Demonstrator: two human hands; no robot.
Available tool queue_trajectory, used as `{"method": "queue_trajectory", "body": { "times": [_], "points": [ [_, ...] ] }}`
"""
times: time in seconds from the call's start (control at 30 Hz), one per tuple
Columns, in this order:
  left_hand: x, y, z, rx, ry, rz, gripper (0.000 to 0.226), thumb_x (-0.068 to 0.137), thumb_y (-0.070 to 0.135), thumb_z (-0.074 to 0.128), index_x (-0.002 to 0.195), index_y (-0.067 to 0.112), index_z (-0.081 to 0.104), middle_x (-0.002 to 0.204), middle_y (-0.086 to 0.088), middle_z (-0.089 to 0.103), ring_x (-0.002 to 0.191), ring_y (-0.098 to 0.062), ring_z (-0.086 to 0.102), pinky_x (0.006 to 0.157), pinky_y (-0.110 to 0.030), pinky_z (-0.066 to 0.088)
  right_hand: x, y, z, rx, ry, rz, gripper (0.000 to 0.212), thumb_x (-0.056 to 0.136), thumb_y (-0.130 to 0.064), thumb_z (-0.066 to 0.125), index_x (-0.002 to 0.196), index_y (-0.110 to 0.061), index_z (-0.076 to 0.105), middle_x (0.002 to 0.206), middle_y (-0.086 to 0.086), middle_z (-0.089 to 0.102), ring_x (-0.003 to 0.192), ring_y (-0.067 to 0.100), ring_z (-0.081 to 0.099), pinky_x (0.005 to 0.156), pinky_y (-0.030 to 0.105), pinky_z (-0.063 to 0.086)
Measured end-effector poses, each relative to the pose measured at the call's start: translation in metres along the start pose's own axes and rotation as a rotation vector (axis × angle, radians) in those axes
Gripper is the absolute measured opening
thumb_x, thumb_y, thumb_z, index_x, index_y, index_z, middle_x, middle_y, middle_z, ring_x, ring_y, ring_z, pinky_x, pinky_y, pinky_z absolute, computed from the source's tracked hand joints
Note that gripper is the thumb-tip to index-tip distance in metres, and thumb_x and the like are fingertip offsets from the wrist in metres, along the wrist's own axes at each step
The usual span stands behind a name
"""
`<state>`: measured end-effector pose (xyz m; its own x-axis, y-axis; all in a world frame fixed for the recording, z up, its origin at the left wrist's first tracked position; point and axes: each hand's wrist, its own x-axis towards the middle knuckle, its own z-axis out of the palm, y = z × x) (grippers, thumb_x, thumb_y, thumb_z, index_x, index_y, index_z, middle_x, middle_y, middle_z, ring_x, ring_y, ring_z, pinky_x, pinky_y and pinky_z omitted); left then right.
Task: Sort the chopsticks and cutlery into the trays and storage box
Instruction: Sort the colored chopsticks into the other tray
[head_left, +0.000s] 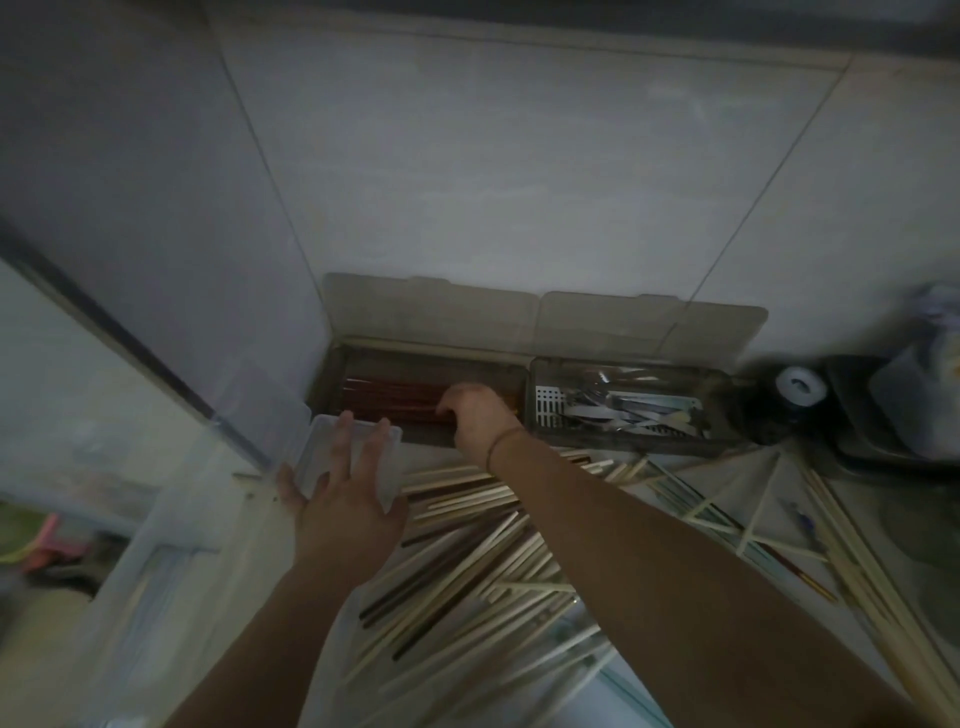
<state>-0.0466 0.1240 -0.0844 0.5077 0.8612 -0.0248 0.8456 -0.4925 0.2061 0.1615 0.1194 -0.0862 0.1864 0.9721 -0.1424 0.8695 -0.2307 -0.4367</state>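
Over the left tray (332, 384) our right hand (475, 415) is gripping dark chopsticks (389, 397), left hand (348, 499) spread on a clear box (311, 457); a big pile (467, 561) is waiting.

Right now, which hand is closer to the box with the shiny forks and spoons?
Right. The right hand is in the tray of dark chopsticks, just beside the cutlery box. The left hand rests on a clear plastic lid, farther left.

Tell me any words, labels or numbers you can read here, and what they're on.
None can be read.
The two grey trays, the clear box and the chopsticks show no print.
The cutlery is too dim and blurred to show any marks.
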Motion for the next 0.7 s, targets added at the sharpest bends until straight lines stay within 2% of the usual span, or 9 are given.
{"method": "queue_trajectory", "body": {
  "times": [0.1,0.17,0.23,0.33,0.43,0.5,0.63,0.7],
  "points": [
    [0.001,0.001,0.0,-0.022,-0.011,0.001,0.086,0.071,0.056,0.045,0.152,0.041,0.019,0.164,-0.002,0.012,0.131,-0.028,0.047,0.111,-0.064,0.007,-0.012,0.009,-0.002,0.069,0.106,-0.032,0.038,0.074,0.008,0.057,0.11,-0.001,0.068,0.119,0.019,0.062,0.114,0.032,0.056,0.104,0.03,0.04],
    [0.0,0.002,-0.001,-0.022,-0.009,0.0,0.086,0.072,0.056,0.046,0.152,0.042,0.017,0.164,-0.001,0.008,0.134,-0.027,0.043,0.111,-0.064,0.006,-0.033,0.016,-0.004,0.132,0.293,-0.074,0.031,0.074,0.009,0.056,0.099,-0.001,0.071,0.111,0.019,0.065,0.106,0.034,0.06,0.1,0.033,0.044],
    [0.0,0.001,-0.001,-0.02,-0.002,-0.001,0.086,0.073,0.058,0.043,0.153,0.043,0.014,0.164,0.0,0.005,0.138,-0.025,0.039,0.112,-0.062,0.005,-0.071,0.021,-0.005,0.205,0.532,-0.096,0.025,0.078,0.005,0.054,0.094,-0.003,0.071,0.107,0.016,0.065,0.103,0.029,0.06,0.099,0.027,0.045],
    [0.001,0.0,0.001,-0.021,0.002,0.001,0.085,0.073,0.059,0.043,0.153,0.042,0.015,0.164,0.0,0.007,0.138,-0.026,0.038,0.112,-0.062,0.006,-0.152,0.04,-0.003,0.212,0.746,-0.071,0.02,0.082,-0.003,0.053,0.092,-0.005,0.07,0.1,0.009,0.065,0.098,0.022,0.058,0.092,0.027,0.046],
    [0.002,0.002,0.0,-0.024,-0.004,-0.003,0.083,0.08,0.059,0.05,0.153,0.043,0.015,0.164,0.001,0.005,0.139,-0.025,0.035,0.112,-0.062,0.006,-0.234,0.087,0.008,0.029,0.861,0.155,0.021,0.086,-0.015,0.052,0.085,-0.008,0.071,0.09,0.006,0.068,0.085,0.027,0.061,0.079,0.032,0.045],
    [0.002,0.002,0.001,-0.022,-0.017,-0.018,0.083,0.085,0.055,0.058,0.154,0.043,0.013,0.164,0.003,0.001,0.143,-0.023,0.028,0.113,-0.061,0.005,-0.279,0.123,0.013,-0.141,0.88,0.356,0.024,0.084,-0.018,0.049,0.082,-0.011,0.072,0.086,0.007,0.07,0.079,0.031,0.061,0.075,0.034,0.045],
    [0.004,-0.001,0.005,-0.023,-0.001,-0.007,0.086,0.074,0.065,0.043,0.153,0.044,0.016,0.164,0.002,0.006,0.147,-0.023,0.019,0.111,-0.063,0.006,-0.336,0.176,0.008,-0.323,0.847,0.701,0.027,0.08,-0.022,0.049,0.084,-0.014,0.074,0.091,0.012,0.066,0.077,0.038,0.058,0.072,0.039,0.043],
    [0.005,-0.004,0.008,-0.015,0.007,-0.003,0.089,0.069,0.066,0.04,0.152,0.043,0.019,0.163,0.0,0.012,0.146,-0.025,0.022,0.109,-0.066,0.009,-0.348,0.187,0.002,-0.327,0.813,0.794,0.027,0.076,-0.027,0.053,0.083,-0.017,0.076,0.093,0.014,0.062,0.078,0.039,0.055,0.068,0.038,0.045]
  ]
}}
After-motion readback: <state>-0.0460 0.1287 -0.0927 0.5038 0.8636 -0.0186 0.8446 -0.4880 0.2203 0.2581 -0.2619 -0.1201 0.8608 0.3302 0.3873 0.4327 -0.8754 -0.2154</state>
